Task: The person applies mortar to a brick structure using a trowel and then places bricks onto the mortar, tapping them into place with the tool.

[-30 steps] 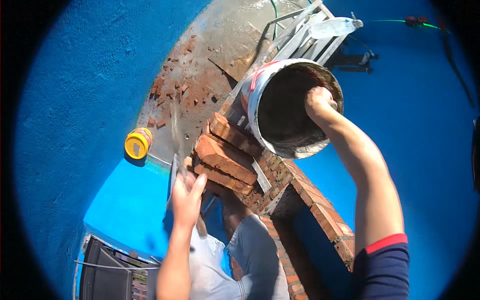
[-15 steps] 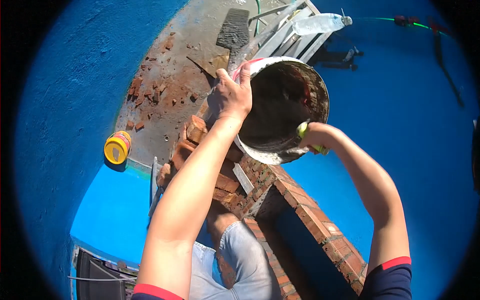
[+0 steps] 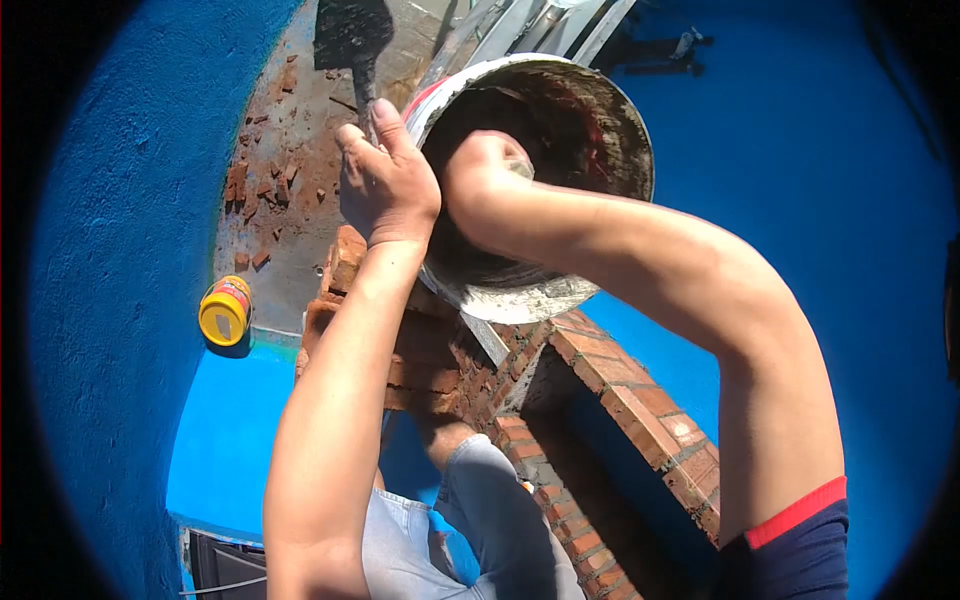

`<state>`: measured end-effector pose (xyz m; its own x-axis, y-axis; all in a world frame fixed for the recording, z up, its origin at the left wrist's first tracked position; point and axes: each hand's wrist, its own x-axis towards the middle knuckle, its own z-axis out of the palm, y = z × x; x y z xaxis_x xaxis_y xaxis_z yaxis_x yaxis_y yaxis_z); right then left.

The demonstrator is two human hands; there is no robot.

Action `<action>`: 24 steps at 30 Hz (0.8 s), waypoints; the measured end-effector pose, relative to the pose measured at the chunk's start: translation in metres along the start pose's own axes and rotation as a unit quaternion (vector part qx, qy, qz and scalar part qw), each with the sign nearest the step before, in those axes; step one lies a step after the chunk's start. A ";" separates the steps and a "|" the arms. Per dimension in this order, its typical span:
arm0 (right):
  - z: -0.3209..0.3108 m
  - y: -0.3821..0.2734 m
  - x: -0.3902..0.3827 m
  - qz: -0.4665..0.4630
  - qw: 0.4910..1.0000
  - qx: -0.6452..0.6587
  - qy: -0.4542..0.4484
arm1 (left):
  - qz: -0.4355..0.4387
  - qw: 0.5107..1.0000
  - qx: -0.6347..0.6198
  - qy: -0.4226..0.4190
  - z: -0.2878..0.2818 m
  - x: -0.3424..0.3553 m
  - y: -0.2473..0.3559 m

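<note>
My left hand [image 3: 390, 180] is closed around the handle of a dark trowel [image 3: 352, 30], its blade pointing up, beside the left rim of a large white bucket [image 3: 530, 300]. The bucket is tilted, its inside crusted with dark grey residue. Deep in its mouth, my right hand [image 3: 485, 170] is closed on a small pale object that is mostly hidden. Below the bucket, red bricks [image 3: 345, 255] are stacked on a brick wall corner, partly covered by my left forearm, with a pale strip [image 3: 485, 338] beside them.
A low brick wall [image 3: 640, 410] runs toward the lower right beside a recess. A yellow tub [image 3: 225, 315] stands by the blue wall [image 3: 120, 200] on the left. Brick rubble [image 3: 260, 190] lies on the concrete. Metal pieces [image 3: 490, 30] lean above the bucket. My legs show below.
My left hand came up to the bucket, and the trowel swung up and left. My right hand moved lower, then leftward into the bucket, crossing toward my left hand.
</note>
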<state>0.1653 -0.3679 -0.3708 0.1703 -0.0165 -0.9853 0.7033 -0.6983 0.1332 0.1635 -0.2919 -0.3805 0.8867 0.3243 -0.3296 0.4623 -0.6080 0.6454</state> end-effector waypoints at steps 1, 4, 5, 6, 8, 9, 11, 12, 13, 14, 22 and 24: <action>0.005 -0.011 -0.010 0.003 0.999 -0.031 0.038 | 0.001 1.000 -0.004 -0.001 0.002 -0.001 0.000; 0.057 -0.031 -0.017 0.075 0.982 0.152 0.086 | -0.021 0.999 -0.023 -0.023 -0.002 0.000 0.004; 0.084 -0.032 -0.029 0.072 0.961 0.246 0.105 | -0.025 0.999 -0.006 -0.028 -0.002 0.001 0.003; 0.111 -0.036 -0.041 0.090 0.934 0.302 0.170 | -0.016 1.000 -0.007 -0.023 -0.002 0.002 0.004; 0.135 -0.023 -0.082 0.047 0.918 0.325 0.221 | -0.011 1.000 -0.021 -0.017 -0.003 -0.002 0.006; 0.124 -0.005 -0.103 -0.016 0.932 0.288 0.219 | -0.015 0.999 -0.031 -0.002 -0.006 -0.001 0.004; 0.106 0.028 -0.126 -0.047 0.955 0.275 0.105 | -0.059 0.994 -0.072 -0.059 -0.007 -0.003 0.007; 0.101 0.034 -0.125 -0.023 0.961 0.250 0.120 | -0.070 0.993 -0.086 -0.045 -0.006 -0.006 0.003; 0.102 0.040 -0.119 0.006 0.964 0.231 0.130 | -0.069 0.993 -0.053 -0.080 -0.011 -0.008 0.006; 0.092 0.044 -0.107 0.040 0.964 0.221 0.143 | -0.042 0.994 -0.096 -0.034 -0.003 -0.009 -0.002; 0.105 0.038 0.081 0.194 0.923 0.290 0.164 | -0.032 0.997 -0.073 -0.022 -0.005 -0.009 0.008; 0.104 0.005 0.093 0.226 0.902 0.314 0.191 | -0.019 0.994 -0.107 0.022 0.005 -0.008 0.002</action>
<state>0.1132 -0.4476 -0.4725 0.6510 -0.2373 -0.7210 -0.0064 -0.9516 0.3074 0.1569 -0.2992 -0.3799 0.8655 0.3774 -0.3293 0.4784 -0.4280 0.7668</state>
